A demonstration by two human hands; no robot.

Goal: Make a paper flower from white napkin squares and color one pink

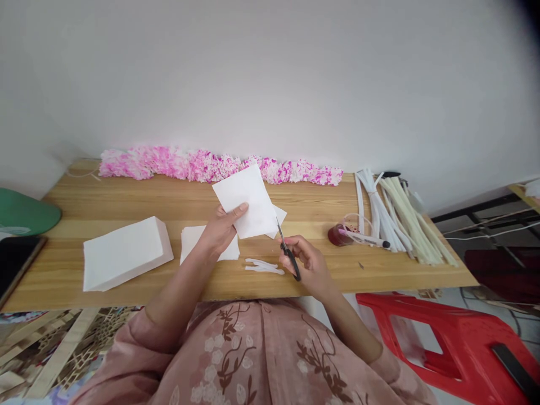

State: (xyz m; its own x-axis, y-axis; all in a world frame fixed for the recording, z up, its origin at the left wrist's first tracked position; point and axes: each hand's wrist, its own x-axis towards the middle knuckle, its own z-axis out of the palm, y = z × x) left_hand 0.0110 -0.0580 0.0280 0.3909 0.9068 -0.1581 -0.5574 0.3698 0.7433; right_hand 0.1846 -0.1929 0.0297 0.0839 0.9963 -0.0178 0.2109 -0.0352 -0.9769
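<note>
My left hand (223,228) is closed on a white square of paper (248,197), thumb on top, and holds it raised above the table. My right hand (306,263) grips black-handled scissors (290,260), whose blades point up at the paper's right edge. Whether the blades touch the paper I cannot tell. Another white sheet (278,218) shows partly behind the held paper. Below my left wrist lies a small pile of white squares (193,241), partly covered by my arm. Short white strips (264,266) rest on the table between my hands.
A tall stack of white paper (126,253) stands at left, near a phone (19,261) and a green object (29,211). Pink-white ruffled flowers (169,163) line the wall. At right are a small jar (340,235), bundled white strips (382,214), yellowish strips (415,225) and a red stool (472,343).
</note>
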